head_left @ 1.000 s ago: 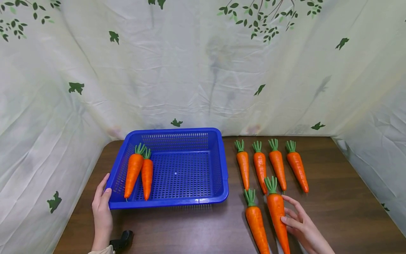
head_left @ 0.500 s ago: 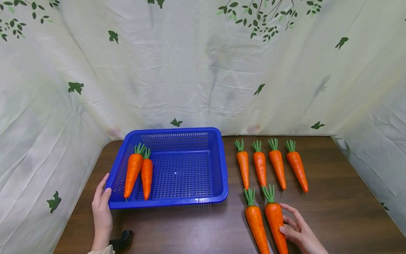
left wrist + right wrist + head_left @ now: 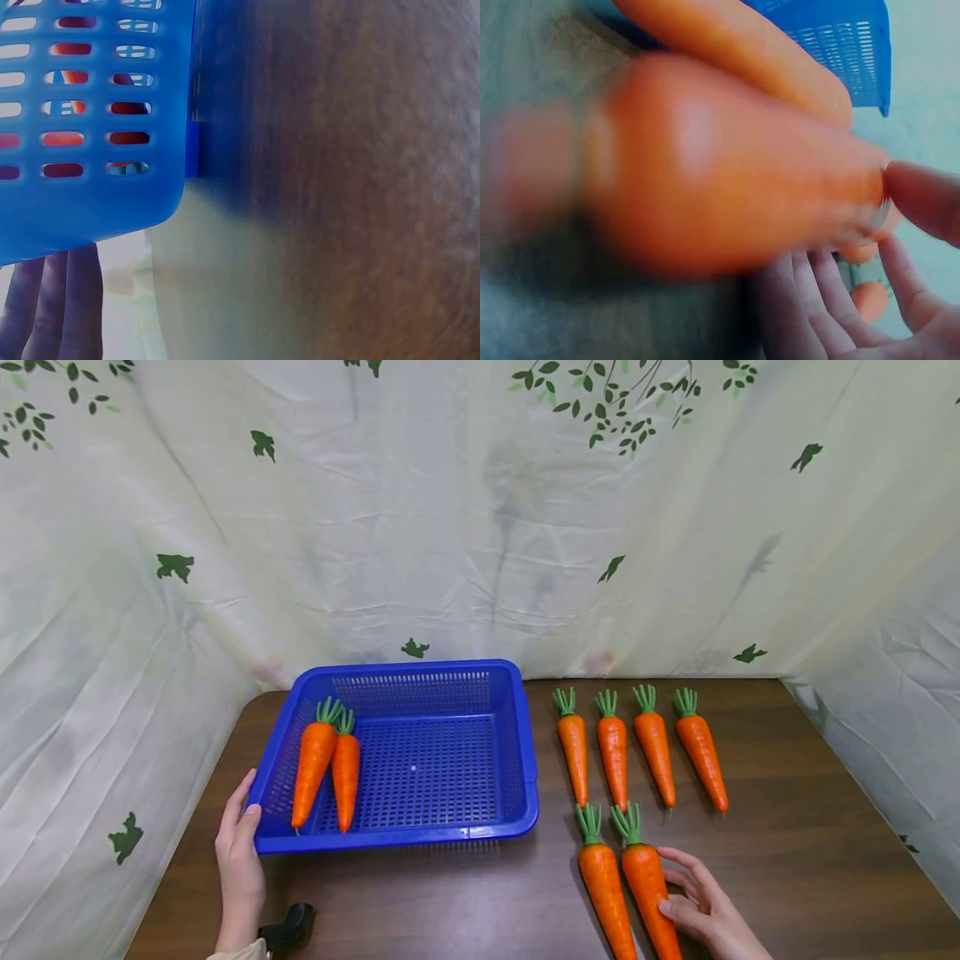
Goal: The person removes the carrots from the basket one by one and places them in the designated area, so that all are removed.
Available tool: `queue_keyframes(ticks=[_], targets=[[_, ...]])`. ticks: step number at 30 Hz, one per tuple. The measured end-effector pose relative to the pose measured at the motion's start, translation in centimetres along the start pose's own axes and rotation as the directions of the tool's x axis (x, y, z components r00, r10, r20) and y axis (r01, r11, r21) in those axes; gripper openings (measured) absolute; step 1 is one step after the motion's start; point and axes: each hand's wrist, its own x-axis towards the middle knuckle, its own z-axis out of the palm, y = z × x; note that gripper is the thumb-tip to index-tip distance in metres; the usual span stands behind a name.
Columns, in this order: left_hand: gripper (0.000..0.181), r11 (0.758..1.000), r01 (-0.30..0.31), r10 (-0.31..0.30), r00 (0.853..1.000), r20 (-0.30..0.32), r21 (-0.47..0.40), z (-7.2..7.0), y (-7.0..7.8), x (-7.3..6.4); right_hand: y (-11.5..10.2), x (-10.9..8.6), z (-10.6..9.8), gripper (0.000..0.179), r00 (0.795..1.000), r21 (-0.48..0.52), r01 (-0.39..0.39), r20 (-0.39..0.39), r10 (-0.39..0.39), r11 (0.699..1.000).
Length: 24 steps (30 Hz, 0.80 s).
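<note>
My left hand [image 3: 242, 860] grips the near left corner of a blue plastic basket [image 3: 397, 841], thumb on the rim. In the left wrist view its fingers [image 3: 81, 300] lie against the outer wall. Two carrots with green tops, the left carrot [image 3: 313, 772] and a slimmer carrot [image 3: 346, 781], lie side by side in the basket's left part. My right hand [image 3: 705, 906] pinches a large carrot [image 3: 648, 893] between thumb and fingers, seen blurred in the right wrist view. Just left of it lies another large carrot [image 3: 606, 893], its lower end cut off by the frame.
Several carrots stand in a row behind, among them the far left carrot [image 3: 574, 756] and the far right carrot [image 3: 702, 760]. They lie on a brown wooden table [image 3: 795, 843]. A pale curtain [image 3: 450, 527] with leaf prints surrounds the table's back and sides.
The carrot in my right hand has come down the view and slightly left, closer beside the other large carrot. My left hand and the basket have stayed in place.
</note>
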Motion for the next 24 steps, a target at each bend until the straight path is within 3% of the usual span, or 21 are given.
queue_keyframes(ticks=[5,18,24], targets=[[0.047,1.0,-0.001,0.001,1.0,-0.002,-0.004,0.0,-0.2,0.1,-0.4,0.1,0.8,0.049,0.995,-0.101,0.032,-0.094,-0.042,0.994],[0.046,1.0,-0.021,0.021,1.0,-0.007,-0.016,0.1,-0.2,0.1,-0.9,0.3,2.3,0.062,0.975,-0.152,0.001,-0.218,-0.035,0.988],[0.045,0.999,-0.023,0.023,1.0,-0.02,-0.04,0.1,-0.1,0.0,-1.3,0.5,3.3,0.062,0.938,-0.198,-0.06,-0.345,-0.012,0.978]])
